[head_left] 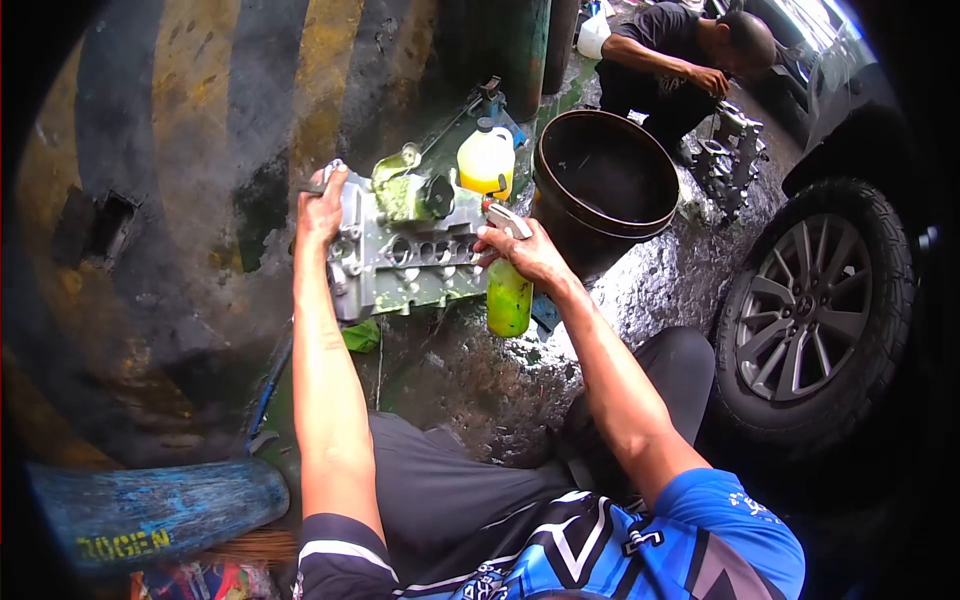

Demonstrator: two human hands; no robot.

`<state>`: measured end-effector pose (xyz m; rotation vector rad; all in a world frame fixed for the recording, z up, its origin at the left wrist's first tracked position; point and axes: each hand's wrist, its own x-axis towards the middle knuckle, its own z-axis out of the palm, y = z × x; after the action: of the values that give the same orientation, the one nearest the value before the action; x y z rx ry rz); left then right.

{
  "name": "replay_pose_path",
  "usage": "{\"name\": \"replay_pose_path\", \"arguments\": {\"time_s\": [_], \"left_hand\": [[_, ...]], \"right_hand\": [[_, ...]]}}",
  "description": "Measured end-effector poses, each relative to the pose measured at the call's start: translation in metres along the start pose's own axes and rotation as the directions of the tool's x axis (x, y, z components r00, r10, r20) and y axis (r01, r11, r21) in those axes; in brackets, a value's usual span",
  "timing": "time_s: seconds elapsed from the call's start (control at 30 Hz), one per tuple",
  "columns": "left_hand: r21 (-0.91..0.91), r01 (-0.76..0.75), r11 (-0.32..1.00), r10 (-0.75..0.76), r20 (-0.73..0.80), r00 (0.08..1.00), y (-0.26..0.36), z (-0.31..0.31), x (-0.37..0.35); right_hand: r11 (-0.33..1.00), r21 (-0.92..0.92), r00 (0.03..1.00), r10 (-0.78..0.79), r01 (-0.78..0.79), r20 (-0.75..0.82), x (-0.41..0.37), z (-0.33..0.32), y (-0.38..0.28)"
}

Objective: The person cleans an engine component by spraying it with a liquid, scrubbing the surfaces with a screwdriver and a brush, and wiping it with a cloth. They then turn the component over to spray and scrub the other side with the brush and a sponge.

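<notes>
My left hand [321, 208] is closed round the upper left end of a grey metal engine cylinder head [385, 277], holding it up and tilted. A short dark piece sticks out beside that fist; I cannot make out what it is. Several round holes run in a row along the casting, and yellow-green foam or liquid coats its top. In my right hand [532, 255] is a spray bottle [509, 303] with yellow-green liquid inside, its nozzle pointing left at the casting. The fingers wrap round its neck and trigger, close to the casting's right end.
Behind the spray bottle stands a jug of yellow liquid [486, 158], beside a large black bucket [607, 175]. A co-worker [665, 60] crouches over another metal engine part [728, 160]. A car wheel [808, 310] is at right; a blue broom head [170, 508] lies lower left. The floor looks wet.
</notes>
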<state>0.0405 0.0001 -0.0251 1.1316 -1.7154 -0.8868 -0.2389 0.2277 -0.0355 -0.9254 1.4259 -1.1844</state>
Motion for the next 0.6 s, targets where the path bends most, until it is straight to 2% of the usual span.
{"name": "replay_pose_path", "arguments": {"time_s": [0.07, 0.1, 0.2, 0.23, 0.33, 0.37, 0.47, 0.53, 0.6], "left_hand": [[-0.04, 0.009, 0.999, -0.007, 0.046, 0.999, -0.015, -0.013, -0.002], [0.052, -0.071, 0.996, 0.071, -0.004, 0.997, -0.026, -0.017, 0.0], [0.086, -0.009, 0.996, 0.009, 0.004, 1.0, 0.001, -0.02, -0.016], [0.111, -0.029, 0.993, 0.032, -0.025, 0.999, 0.004, -0.018, -0.019], [0.152, 0.013, 0.988, -0.001, -0.079, 0.997, 0.015, -0.01, -0.022], [0.189, 0.003, 0.982, 0.017, -0.105, 0.994, 0.02, -0.007, -0.024], [0.113, -0.033, 0.993, 0.045, -0.099, 0.994, 0.014, -0.004, -0.018], [0.138, -0.04, 0.99, 0.053, -0.092, 0.994, 0.011, -0.005, -0.016], [0.153, -0.039, 0.987, 0.054, -0.09, 0.994, 0.013, -0.005, -0.017]], "right_hand": [[0.999, -0.023, 0.999, 0.04, -0.04, 0.03, 0.004, -0.006, 0.011], [0.994, -0.077, 0.997, 0.079, -0.08, -0.018, 0.011, -0.008, 0.027], [0.919, -0.386, 0.976, -0.003, -0.084, -0.218, 0.016, -0.007, 0.058], [0.883, -0.467, 0.96, -0.087, -0.049, -0.265, 0.013, 0.0, 0.058], [0.864, -0.497, 0.98, -0.026, -0.078, -0.199, 0.01, 0.004, 0.052], [0.888, -0.452, 0.98, -0.012, -0.082, -0.201, 0.015, 0.004, 0.058], [0.898, -0.424, 0.938, -0.045, -0.113, -0.345, 0.016, 0.005, 0.061], [0.913, -0.358, 0.959, 0.103, -0.197, -0.265, 0.014, -0.007, 0.053], [0.956, -0.281, 0.968, 0.007, -0.079, -0.251, 0.013, -0.007, 0.06]]}}
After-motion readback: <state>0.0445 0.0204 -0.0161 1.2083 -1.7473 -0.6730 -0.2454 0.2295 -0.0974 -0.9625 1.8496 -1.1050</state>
